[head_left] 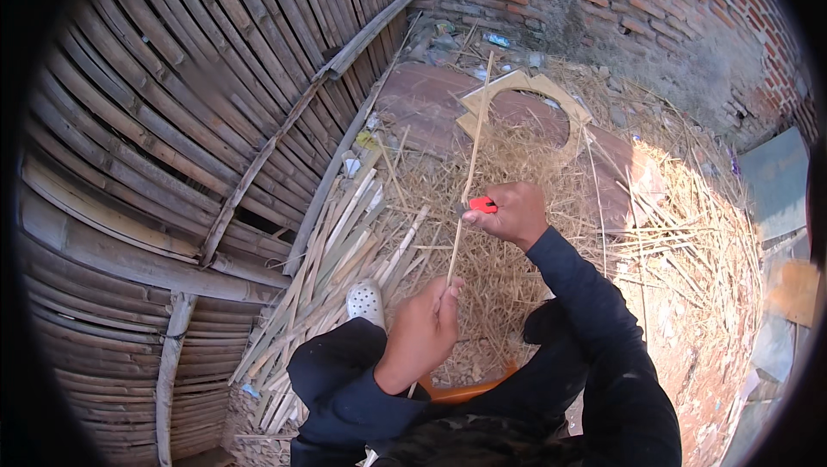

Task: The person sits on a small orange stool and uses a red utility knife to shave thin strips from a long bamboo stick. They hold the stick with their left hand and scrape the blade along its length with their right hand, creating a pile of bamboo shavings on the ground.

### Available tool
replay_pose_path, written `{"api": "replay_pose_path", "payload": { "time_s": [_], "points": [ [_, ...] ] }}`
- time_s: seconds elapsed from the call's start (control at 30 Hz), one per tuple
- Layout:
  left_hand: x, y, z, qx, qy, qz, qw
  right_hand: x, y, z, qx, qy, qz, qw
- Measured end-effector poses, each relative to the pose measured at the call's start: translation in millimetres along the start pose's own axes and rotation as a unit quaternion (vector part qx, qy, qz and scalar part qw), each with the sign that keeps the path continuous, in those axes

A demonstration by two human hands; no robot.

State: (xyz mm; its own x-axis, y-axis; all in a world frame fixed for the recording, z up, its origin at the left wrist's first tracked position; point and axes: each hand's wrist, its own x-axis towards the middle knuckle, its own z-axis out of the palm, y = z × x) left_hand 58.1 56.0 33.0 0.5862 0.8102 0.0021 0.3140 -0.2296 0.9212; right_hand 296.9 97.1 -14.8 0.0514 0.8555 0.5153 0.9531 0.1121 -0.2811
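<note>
A long thin bamboo strip (475, 150) slants up and away in front of me. My left hand (422, 333) is closed round its near part, thumb on top, close to my left knee. Farther up and to the right, my right hand (515, 214) grips a small knife with a red handle (483, 205). Its blade end meets the strip partway along; the blade itself is mostly hidden. Under both hands lies a heap of pale bamboo shavings (508, 269).
Split bamboo strips (332, 252) lie piled at my left, beside a white perforated clog (365, 301). A bamboo slat wall (155, 105) rises on the left, a brick wall (663, 15) behind. A cut-out board ring (551, 90) lies farther off. An orange seat edge (469, 391) shows beneath me.
</note>
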Motion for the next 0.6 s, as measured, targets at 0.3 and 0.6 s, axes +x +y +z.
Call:
{"api": "replay_pose_path", "payload": {
  "time_s": [0.3,0.6],
  "points": [
    [-13,-10,-17,-0.206,-0.041,-0.105,0.972,7,113,-30,0.037,0.076,0.338,0.937],
    [2,-9,-18,-0.364,-0.052,-0.142,0.919,-26,-57,-12,0.140,-0.056,-0.059,0.987]
  ]
}}
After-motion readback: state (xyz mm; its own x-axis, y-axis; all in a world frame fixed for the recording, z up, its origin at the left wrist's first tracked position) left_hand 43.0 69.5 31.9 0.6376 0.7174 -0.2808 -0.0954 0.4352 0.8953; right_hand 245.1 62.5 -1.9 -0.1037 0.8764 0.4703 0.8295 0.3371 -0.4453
